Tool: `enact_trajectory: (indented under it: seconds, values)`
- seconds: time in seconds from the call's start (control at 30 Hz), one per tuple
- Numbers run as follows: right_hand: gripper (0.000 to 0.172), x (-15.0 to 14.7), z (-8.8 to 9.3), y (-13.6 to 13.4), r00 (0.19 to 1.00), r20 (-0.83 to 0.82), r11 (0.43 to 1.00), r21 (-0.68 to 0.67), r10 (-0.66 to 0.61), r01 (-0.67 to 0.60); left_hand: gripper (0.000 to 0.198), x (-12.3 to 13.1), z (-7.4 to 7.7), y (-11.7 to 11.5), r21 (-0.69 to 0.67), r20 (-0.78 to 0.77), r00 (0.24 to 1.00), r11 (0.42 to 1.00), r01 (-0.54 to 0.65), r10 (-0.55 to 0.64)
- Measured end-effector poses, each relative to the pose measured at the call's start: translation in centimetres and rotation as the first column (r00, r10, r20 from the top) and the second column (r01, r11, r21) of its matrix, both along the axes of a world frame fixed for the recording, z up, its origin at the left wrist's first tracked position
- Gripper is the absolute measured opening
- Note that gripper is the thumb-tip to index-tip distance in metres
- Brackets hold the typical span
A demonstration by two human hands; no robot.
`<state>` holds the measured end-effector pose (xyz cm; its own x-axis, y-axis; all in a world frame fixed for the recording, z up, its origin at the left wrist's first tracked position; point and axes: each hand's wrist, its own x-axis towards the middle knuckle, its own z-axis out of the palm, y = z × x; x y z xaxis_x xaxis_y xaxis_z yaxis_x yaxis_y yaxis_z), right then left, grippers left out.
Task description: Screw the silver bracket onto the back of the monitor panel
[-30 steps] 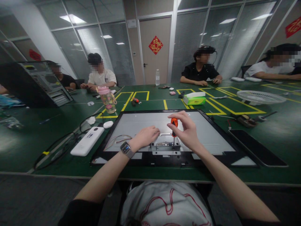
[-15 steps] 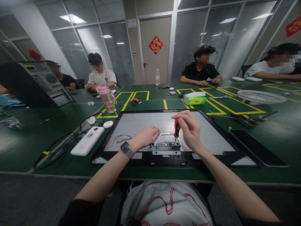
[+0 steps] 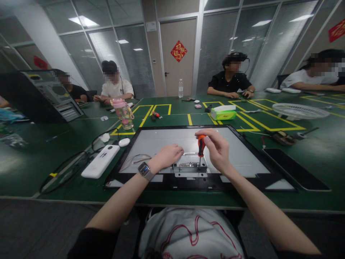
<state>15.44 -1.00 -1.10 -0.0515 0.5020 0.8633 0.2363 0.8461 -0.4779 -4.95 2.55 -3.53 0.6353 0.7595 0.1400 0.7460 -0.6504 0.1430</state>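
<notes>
My right hand (image 3: 217, 147) grips a red and black screwdriver (image 3: 201, 145), with fingers over its top and the thumb beside the handle. The screwdriver stands nearly upright, its tip down at the right end of a metal bracket (image 3: 191, 175) with a small circuit board (image 3: 188, 165). The bracket sits at the near edge of a black-framed display panel (image 3: 242, 153) lying flat. My left hand (image 3: 168, 156), with a watch on the wrist, rests on the panel by the bracket's left end. Its fingers lie fairly flat; the thumb is hidden. Thin wires (image 3: 137, 158) lie left of it.
A white power bank (image 3: 100, 162) and black cables (image 3: 64, 176) lie on the left. A pink-lidded bottle (image 3: 123, 114) and a green tissue pack (image 3: 223, 113) stand behind the panel. A dark flat slab (image 3: 293, 169) lies on the right. Several people sit across the table.
My right hand's fingers have shifted and rolled slightly on the screwdriver handle, which has turned and moved a little left at the top. My left hand stays in place.
</notes>
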Motion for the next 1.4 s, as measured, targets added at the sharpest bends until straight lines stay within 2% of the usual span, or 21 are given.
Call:
enact_trajectory:
  seconds: [0.27,0.43,0.53,0.7,0.9,1.13,1.3,1.4]
  values:
    - [0.012,-0.10,0.16,-0.09,0.997,0.022,0.996,0.039,-0.077,0.076,0.032,-0.04,0.04,-0.14,-0.007,0.011,1.000,1.000,-0.003,0.003]
    - [0.023,0.06,0.15,-0.21,0.999,0.032,1.000,-0.023,-0.015,0.016,0.032,-0.03,0.09,-0.14,-0.002,0.002,1.000,1.000,-0.004,0.004]
    - [0.021,-0.06,0.06,-0.10,0.999,0.041,0.999,-0.039,-0.002,0.004,0.032,0.01,0.05,-0.10,-0.004,-0.001,1.000,1.000,-0.006,0.006]
    - [0.013,-0.06,0.06,0.05,0.998,0.036,0.999,0.007,-0.053,0.053,0.033,0.02,0.06,-0.13,-0.008,0.002,1.000,1.000,0.000,0.000]
    - [0.027,0.23,0.21,-0.13,0.998,0.045,0.999,-0.030,0.044,-0.042,0.032,-0.02,0.06,-0.13,-0.006,-0.002,1.000,1.000,-0.004,0.004]
    - [0.015,0.15,0.09,0.08,0.999,0.031,0.999,0.015,-0.034,0.034,0.033,-0.04,0.07,-0.17,0.010,-0.019,1.000,1.000,0.009,-0.009]
    - [0.024,0.25,0.23,-0.23,1.000,0.020,1.000,-0.019,0.018,-0.017,0.034,-0.04,0.02,-0.10,-0.010,0.008,1.000,1.000,0.002,-0.002]
    - [0.022,0.22,0.16,-0.23,1.000,0.013,0.999,-0.050,0.018,-0.017,0.034,-0.02,0.05,-0.10,-0.014,0.005,1.000,1.000,-0.004,0.004]
